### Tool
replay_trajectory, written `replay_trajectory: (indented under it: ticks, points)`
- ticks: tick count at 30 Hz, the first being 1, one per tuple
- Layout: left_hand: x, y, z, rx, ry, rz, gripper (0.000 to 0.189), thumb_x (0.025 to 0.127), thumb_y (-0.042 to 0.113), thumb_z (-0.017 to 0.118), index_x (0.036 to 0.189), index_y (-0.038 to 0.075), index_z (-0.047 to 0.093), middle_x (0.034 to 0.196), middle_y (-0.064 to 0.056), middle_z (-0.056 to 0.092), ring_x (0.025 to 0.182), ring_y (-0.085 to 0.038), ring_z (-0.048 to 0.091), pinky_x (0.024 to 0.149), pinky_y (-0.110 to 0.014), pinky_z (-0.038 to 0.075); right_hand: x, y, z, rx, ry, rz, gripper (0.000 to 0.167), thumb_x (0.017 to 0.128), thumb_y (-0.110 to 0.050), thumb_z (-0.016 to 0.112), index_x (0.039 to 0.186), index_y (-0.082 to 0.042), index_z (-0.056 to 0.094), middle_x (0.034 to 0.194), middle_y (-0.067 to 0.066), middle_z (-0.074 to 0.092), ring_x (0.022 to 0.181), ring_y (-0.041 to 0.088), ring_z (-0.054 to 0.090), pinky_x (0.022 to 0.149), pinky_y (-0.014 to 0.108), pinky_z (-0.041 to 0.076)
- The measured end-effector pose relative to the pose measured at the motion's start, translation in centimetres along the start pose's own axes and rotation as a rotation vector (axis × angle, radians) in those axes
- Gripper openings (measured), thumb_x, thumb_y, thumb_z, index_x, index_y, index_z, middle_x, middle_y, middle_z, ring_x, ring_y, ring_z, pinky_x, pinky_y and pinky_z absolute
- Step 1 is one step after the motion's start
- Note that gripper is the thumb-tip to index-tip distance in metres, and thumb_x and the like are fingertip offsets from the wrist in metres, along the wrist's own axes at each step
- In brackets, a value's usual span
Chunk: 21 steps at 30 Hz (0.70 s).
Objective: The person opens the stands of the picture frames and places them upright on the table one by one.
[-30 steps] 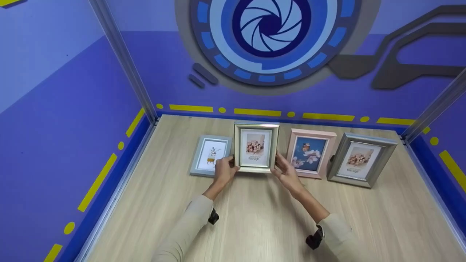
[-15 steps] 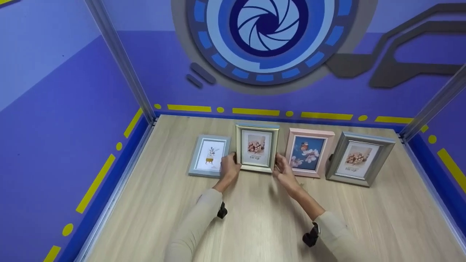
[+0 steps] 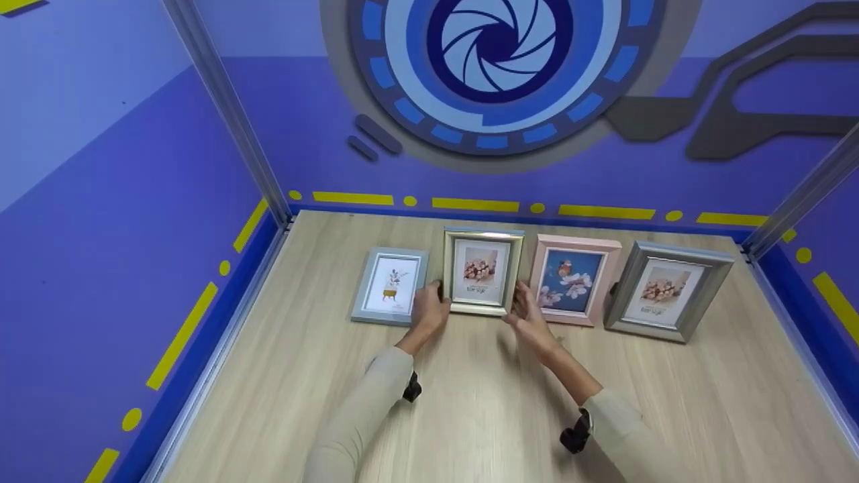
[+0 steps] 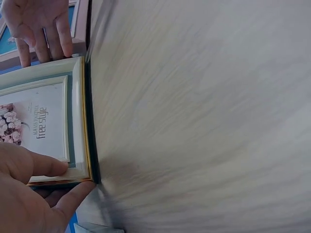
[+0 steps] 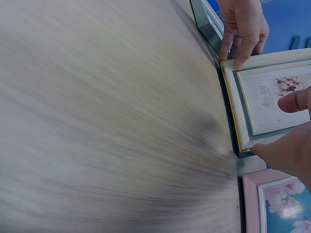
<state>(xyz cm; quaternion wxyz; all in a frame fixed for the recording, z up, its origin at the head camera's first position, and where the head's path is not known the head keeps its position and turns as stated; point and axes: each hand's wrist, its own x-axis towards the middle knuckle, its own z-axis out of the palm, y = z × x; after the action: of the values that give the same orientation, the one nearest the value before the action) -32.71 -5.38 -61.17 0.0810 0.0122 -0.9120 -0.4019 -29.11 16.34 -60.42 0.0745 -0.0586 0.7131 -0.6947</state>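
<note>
A gold-rimmed picture frame (image 3: 517, 268) with a rose print stands upright between my hands. My left hand (image 3: 429, 308) grips its lower left corner, and in the left wrist view the thumb (image 4: 51, 166) lies on the front border with a finger at the side edge. At the lower right corner is my right hand (image 3: 530, 318), its fingers fairly straight against the side edge in the left wrist view. A light blue picture frame (image 3: 364, 298) with a plant print leans just left of my left hand. The pink picture frame (image 3: 607, 282) with blossoms stands beside my right hand.
A larger grey-silver picture frame (image 3: 708, 295) stands at the right end of the row. The wooden table (image 3: 483, 416) meets a purple back wall (image 3: 268, 134) behind the frames, with metal posts at both corners.
The gold-rimmed picture frame has shifted slightly right, towards the pink one. My left hand has moved right with it, uncovering more of the light blue frame. The other frames stay put.
</note>
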Motion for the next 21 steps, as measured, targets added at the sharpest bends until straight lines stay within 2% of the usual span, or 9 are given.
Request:
replay_trajectory:
  ticks: [5, 10, 12, 14, 15, 17, 19, 21]
  points:
    - [-0.1, 0.2, -0.2, -0.021, -0.018, 0.022, 0.021, 0.089, -0.002, 0.068, 0.109, -0.009, 0.067, 0.102, -0.027, 0.073, 0.096, -0.039, 0.072, 0.082, -0.05, 0.06, -0.6, -0.5, -0.4, -0.035, -0.01, 0.073, 0.076, 0.097, 0.009, 0.047, 0.161, 0.006, 0.006, 0.166, 0.034, 0.005, 0.155, 0.05, 0.007, 0.127, 0.056, 0.015]
    - [-1.1, -0.1, -1.2, -0.048, -0.053, 0.057, 0.036, 0.09, 0.0, 0.068, 0.124, -0.011, 0.064, 0.112, -0.028, 0.072, 0.105, -0.041, 0.071, 0.09, -0.05, 0.059, -1.6, -1.0, -0.5, -0.071, -0.06, 0.188, 0.067, 0.101, 0.001, 0.046, 0.157, 0.013, 0.013, 0.16, 0.039, 0.022, 0.149, 0.051, 0.029, 0.121, 0.058, 0.031]
    - [-1.7, -0.5, -2.0, -0.071, -0.064, 0.073, 0.042, 0.09, 0.0, 0.068, 0.13, -0.012, 0.061, 0.115, -0.027, 0.072, 0.107, -0.04, 0.071, 0.093, -0.05, 0.058, -2.1, -1.0, -0.5, -0.081, -0.103, 0.23, 0.065, 0.102, -0.003, 0.047, 0.156, 0.014, 0.014, 0.156, 0.04, 0.031, 0.136, 0.047, 0.048, 0.114, 0.053, 0.044]
    - [-2.5, -1.0, -2.9, -0.101, -0.083, 0.087, 0.043, 0.091, 0.0, 0.066, 0.132, -0.013, 0.059, 0.116, -0.027, 0.072, 0.108, -0.039, 0.071, 0.094, -0.049, 0.058, -2.5, -1.0, -0.5, -0.077, -0.159, 0.258, 0.065, 0.103, -0.004, 0.047, 0.156, 0.015, 0.014, 0.14, 0.037, 0.047, 0.11, 0.033, 0.06, 0.098, 0.04, 0.053]
    - [-2.9, -1.2, -3.4, -0.112, -0.094, 0.089, 0.042, 0.092, 0.0, 0.066, 0.131, -0.013, 0.06, 0.115, -0.026, 0.073, 0.107, -0.038, 0.072, 0.093, -0.048, 0.058, -2.7, -0.9, -0.5, -0.076, -0.189, 0.267, 0.065, 0.103, -0.004, 0.047, 0.155, 0.016, 0.014, 0.129, 0.032, 0.053, 0.097, 0.025, 0.058, 0.088, 0.035, 0.053]
    - [-3.5, -1.8, -4.4, -0.121, -0.106, 0.095, 0.039, 0.092, 0.0, 0.065, 0.129, -0.012, 0.061, 0.114, -0.025, 0.073, 0.107, -0.037, 0.072, 0.093, -0.048, 0.059, -3.0, -0.9, -0.4, -0.053, -0.235, 0.292, 0.064, 0.103, -0.005, 0.048, 0.154, 0.017, 0.015, 0.119, 0.019, 0.055, 0.089, 0.015, 0.052, 0.079, 0.031, 0.051]
    - [-4.0, -2.4, -5.4, -0.111, -0.1, 0.103, 0.033, 0.093, 0.0, 0.065, 0.124, -0.01, 0.065, 0.11, -0.023, 0.074, 0.103, -0.036, 0.073, 0.091, -0.048, 0.059, -3.2, -0.8, -0.2, -0.055, -0.283, 0.302, 0.062, 0.104, -0.006, 0.048, 0.153, 0.018, 0.017, 0.117, 0.018, 0.057, 0.092, 0.013, 0.057, 0.082, 0.03, 0.054]
    - [-4.3, -3.0, -6.4, -0.097, -0.077, 0.106, 0.028, 0.092, 0.0, 0.066, 0.119, -0.008, 0.067, 0.105, -0.021, 0.074, 0.098, -0.035, 0.073, 0.088, -0.049, 0.059, -3.2, -0.7, 0.3, -0.074, -0.317, 0.303, 0.06, 0.104, -0.008, 0.048, 0.15, 0.02, 0.023, 0.128, 0.027, 0.059, 0.108, 0.021, 0.064, 0.094, 0.035, 0.058]
